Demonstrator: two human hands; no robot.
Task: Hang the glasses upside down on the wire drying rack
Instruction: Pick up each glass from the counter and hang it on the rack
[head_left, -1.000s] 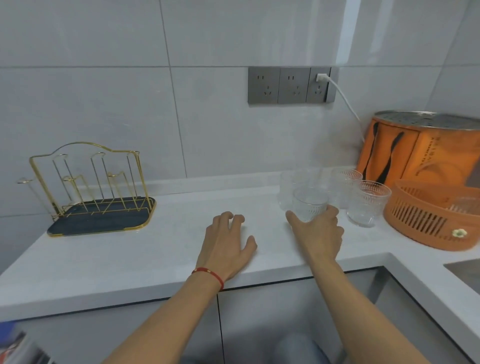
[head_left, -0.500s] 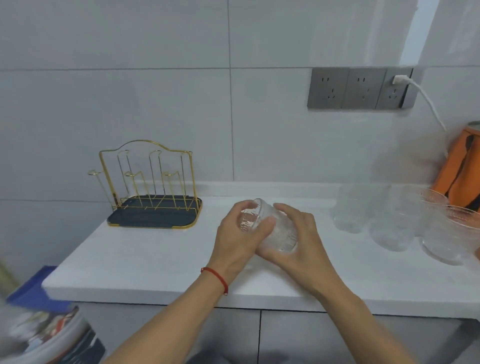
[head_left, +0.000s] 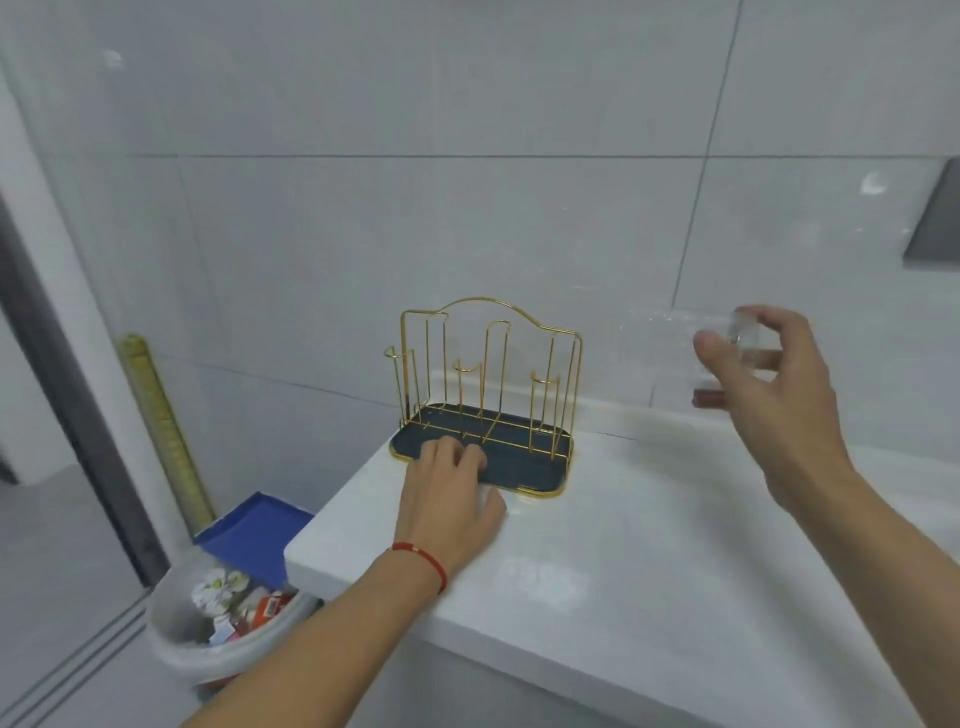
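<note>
We see a rack (head_left: 488, 395) of thin gold wire, its back frame arched and its upright prongs ending in small loops, standing on a dark, rounded tray with a gold rim near the left end of a smooth, pale, stone-like table (head_left: 649, 551). No glass hangs on it. The left hand (head_left: 449, 493) lies palm down, relaxed and gripping nothing, its fingertips resting on the front of the tray, a red cord around the wrist. The right hand (head_left: 769, 384) is raised to the right of the rack and well apart from it, fingers curled around a clear glass (head_left: 691, 338) held on its side in the air; blur leaves its pattern and rim hard to make out. Glossy grey tiles cover the wall behind. Below the table's left end stands a round white bin (head_left: 208, 639) with scraps inside.
</note>
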